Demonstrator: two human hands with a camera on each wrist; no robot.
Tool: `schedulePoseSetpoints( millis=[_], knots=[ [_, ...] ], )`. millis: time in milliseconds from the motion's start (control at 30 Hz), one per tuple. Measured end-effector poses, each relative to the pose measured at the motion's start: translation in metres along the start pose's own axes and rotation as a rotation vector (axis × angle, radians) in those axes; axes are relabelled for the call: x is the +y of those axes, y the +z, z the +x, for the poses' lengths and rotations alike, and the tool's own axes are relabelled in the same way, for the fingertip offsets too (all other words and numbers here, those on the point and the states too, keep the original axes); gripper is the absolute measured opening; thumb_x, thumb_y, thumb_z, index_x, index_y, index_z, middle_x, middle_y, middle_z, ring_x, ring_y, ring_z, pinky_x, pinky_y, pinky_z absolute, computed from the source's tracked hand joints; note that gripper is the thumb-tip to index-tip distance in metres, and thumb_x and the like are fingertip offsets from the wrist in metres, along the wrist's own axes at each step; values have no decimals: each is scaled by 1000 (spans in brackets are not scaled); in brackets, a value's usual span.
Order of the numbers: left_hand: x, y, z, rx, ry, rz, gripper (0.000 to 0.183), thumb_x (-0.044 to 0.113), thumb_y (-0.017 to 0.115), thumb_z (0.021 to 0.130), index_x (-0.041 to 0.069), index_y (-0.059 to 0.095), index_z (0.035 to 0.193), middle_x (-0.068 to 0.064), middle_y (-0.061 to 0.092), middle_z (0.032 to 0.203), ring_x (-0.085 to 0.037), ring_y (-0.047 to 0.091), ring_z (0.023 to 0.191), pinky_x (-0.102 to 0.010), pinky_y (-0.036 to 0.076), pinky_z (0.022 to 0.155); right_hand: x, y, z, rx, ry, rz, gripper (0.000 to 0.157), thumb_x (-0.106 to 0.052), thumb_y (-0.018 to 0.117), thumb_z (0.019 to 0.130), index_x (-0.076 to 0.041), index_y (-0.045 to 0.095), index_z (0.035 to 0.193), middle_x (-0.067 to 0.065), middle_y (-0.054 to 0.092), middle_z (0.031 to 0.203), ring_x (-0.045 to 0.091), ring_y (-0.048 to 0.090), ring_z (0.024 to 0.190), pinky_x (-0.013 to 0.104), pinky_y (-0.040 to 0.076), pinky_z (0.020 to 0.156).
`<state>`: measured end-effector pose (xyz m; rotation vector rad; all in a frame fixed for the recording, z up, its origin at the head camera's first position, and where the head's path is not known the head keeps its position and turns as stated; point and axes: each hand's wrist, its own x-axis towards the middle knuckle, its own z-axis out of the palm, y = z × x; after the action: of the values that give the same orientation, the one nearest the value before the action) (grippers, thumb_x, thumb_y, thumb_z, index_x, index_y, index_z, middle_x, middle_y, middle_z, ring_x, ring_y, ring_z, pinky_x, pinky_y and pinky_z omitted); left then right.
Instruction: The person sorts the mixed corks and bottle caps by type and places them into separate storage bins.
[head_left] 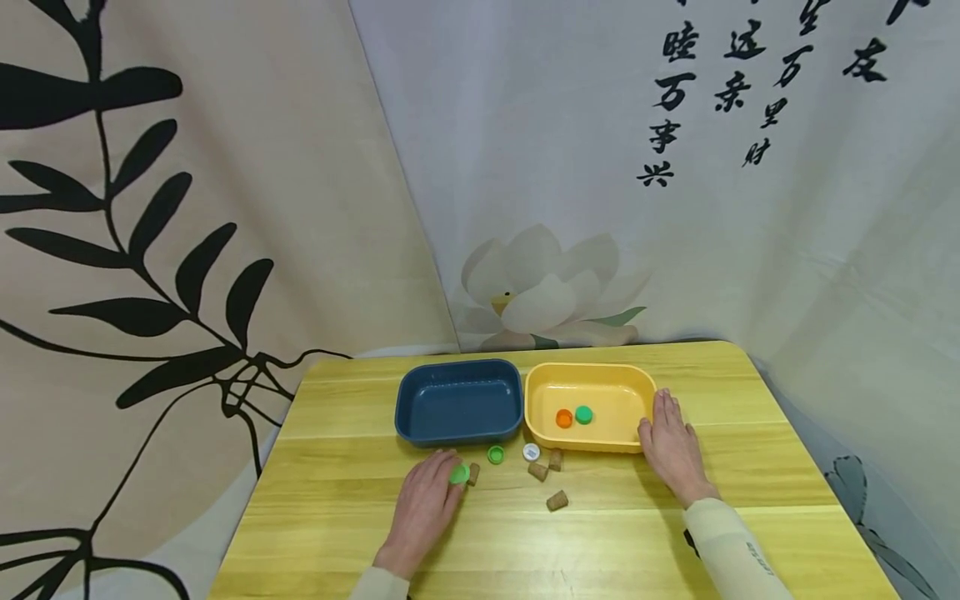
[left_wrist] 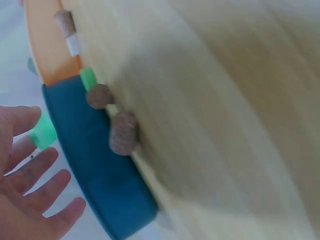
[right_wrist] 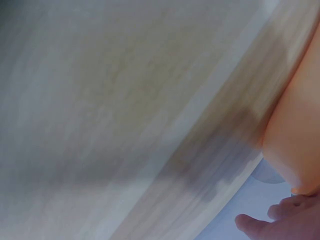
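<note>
Pinched between the thumb and index finger of my left hand (head_left: 427, 504) is a green bottle cap (head_left: 460, 473), held low over the table in front of the blue tray. The left wrist view shows the same cap (left_wrist: 44, 131), with the other fingers spread. A cork (head_left: 473, 474) lies right beside that hand. My right hand (head_left: 673, 446) rests at the right end of the yellow tray (head_left: 536, 392), its fingers along the rim. Inside this tray sit an orange cap (head_left: 564, 418) and a teal-green cap (head_left: 583, 414).
The blue tray (head_left: 459, 364) stands against the yellow tray's left side. Before the trays lie another green cap (head_left: 496, 454), a white cap (head_left: 531, 452) and several corks, one of them (head_left: 557, 501) closer to me. A printed curtain (head_left: 360, 250) hangs behind the wooden table (head_left: 315, 517).
</note>
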<state>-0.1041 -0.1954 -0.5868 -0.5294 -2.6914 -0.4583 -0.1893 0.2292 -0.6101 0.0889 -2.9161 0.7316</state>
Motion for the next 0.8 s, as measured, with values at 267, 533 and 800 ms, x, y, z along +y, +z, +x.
schedulePoseSetpoints(
  millis=[267,533,800],
  knots=[
    [21,-4,18,37,38,-13,39,24,76,85,11,65,119,-7,58,132,-28,51,125,-48,40,102,0,1,0,8,-4,1,62,-28,30,105,10,12,150,29,12,156,45,15,142,71,21,101],
    [46,2,41,66,96,-30,43,28,75,85,12,63,123,-5,57,133,-26,49,127,-46,40,103,0,-1,-1,-5,5,6,62,-28,29,105,10,12,150,29,11,156,45,14,142,70,20,102],
    [65,14,64,39,169,-9,42,32,74,86,13,63,122,-4,51,139,-26,46,130,-47,39,103,0,0,0,-10,11,3,62,-29,29,105,9,13,150,28,12,156,44,13,142,70,20,102]
  ],
)
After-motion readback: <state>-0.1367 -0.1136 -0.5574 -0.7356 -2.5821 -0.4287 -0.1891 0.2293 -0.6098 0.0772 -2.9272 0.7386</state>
